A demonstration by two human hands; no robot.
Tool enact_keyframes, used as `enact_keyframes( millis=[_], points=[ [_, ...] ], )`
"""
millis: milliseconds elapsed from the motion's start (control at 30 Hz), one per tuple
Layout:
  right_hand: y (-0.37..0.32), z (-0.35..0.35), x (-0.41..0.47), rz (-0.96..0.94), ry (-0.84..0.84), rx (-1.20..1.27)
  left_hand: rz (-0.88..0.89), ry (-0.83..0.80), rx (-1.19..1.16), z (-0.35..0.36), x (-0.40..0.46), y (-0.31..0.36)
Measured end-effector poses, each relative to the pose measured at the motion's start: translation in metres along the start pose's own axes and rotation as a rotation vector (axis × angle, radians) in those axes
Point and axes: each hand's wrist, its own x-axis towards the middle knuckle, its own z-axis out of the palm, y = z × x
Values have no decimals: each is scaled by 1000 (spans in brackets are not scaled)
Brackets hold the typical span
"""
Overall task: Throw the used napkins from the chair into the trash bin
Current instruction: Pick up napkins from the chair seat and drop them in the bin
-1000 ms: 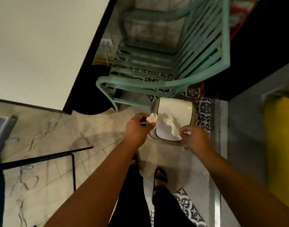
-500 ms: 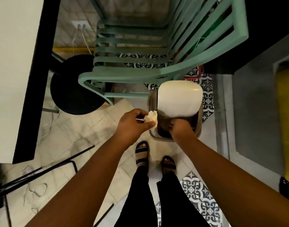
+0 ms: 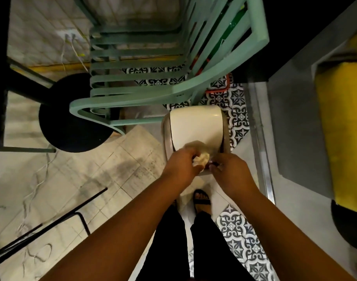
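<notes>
My left hand (image 3: pixel 181 166) pinches a crumpled napkin (image 3: pixel 202 159) over the trash bin's (image 3: pixel 195 126) near edge; my right hand (image 3: pixel 231 172) curls beside it, its grasp unclear. The green chair (image 3: pixel 153 94) stands behind the bin.

The trash bin (image 3: pixel 195 126) stands before the chair (image 3: pixel 153 78), both hands (image 3: pixel 206 169) over its near edge.

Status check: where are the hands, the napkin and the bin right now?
Left hand grips crumpled napkin over trash bin. Right hand at bin's near edge, grip unclear. Swing lid covers most of the opening. Green chair behind bin.
</notes>
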Motion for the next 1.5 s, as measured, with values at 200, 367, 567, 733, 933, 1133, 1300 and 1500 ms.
enact_keyframes(
  millis=[200, 367, 567, 733, 933, 1133, 1300, 1500],
  points=[
    [34, -21, -5, 48, 59, 61, -75, -41, 149, 30, 33, 4],
    [50, -21, -8, 56, 60, 41, -68, -23, 205, 45, 52, 4],
    [49, -17, -9, 17, 46, 63, -154, 113, 90, 55, 68, 1],
    [40, -21, -8, -46, 10, 39, -237, 62, -1, 55, 58, 1],
    [18, -31, -16, -165, -59, -20, -198, -3, -53, 32, 8, 5],
    [-48, -28, -35, -338, -173, -126, -237, 260, -179, -11, -77, -8],
    [-124, -3, -66, -513, -268, -192, -321, 537, -361, -51, -169, -36],
    [-216, 59, -128, -747, -408, -311, -439, 868, -497, -82, -291, -90]
  ],
)
